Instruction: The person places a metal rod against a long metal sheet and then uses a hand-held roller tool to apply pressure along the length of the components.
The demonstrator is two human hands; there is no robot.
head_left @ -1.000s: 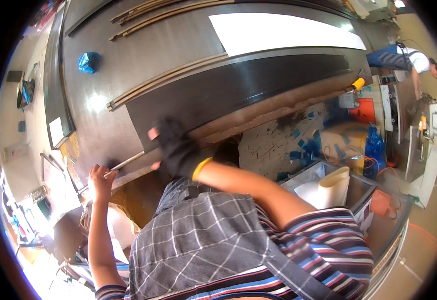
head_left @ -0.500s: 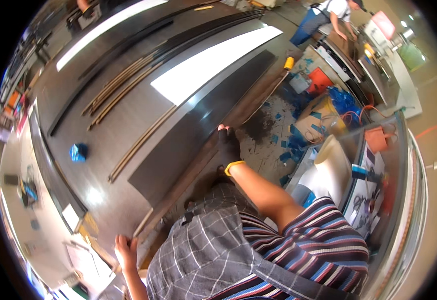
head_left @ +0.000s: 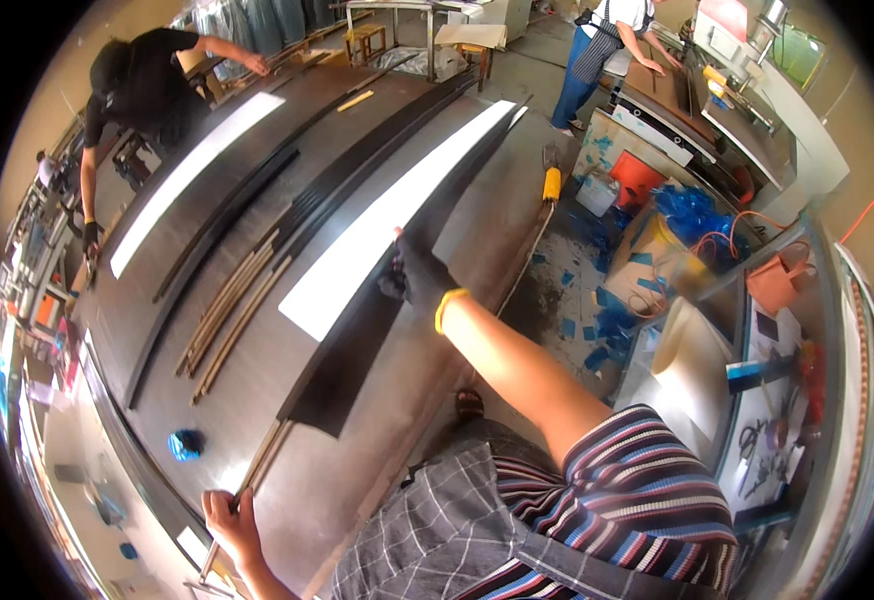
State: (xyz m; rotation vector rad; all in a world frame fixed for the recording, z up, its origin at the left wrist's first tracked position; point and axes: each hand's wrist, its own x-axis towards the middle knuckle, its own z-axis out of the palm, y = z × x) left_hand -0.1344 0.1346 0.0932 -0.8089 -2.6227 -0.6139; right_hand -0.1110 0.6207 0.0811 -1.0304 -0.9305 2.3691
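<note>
My left hand (head_left: 234,520), bare, is pinched around the near end of thin brown strips (head_left: 269,450) at the table's near left corner. My right hand (head_left: 423,278), in a black fingerless glove with a yellow wristband, is closed on a long dark sheet (head_left: 342,375). That sheet lies close along a long white panel (head_left: 382,225), its near end beside the brown strips; the glove covers its middle. Some of the right fingers are hidden against the dark material. Farther left on the table (head_left: 427,350) lie more brown strips (head_left: 227,320) and long black strips (head_left: 357,165).
Across the table a person in black (head_left: 147,85) leans beside a second white panel (head_left: 197,180). Another person (head_left: 607,50) stands at a machine (head_left: 677,110). A yellow-handled tool (head_left: 553,185) is by the right edge. A blue crumpled ball (head_left: 185,444) lies near left.
The dark sheet has shifted left from the table's near edge toward the white panel. My right hand has moved left onto it. My left hand now holds the brown strips. The view has tilted upward.
</note>
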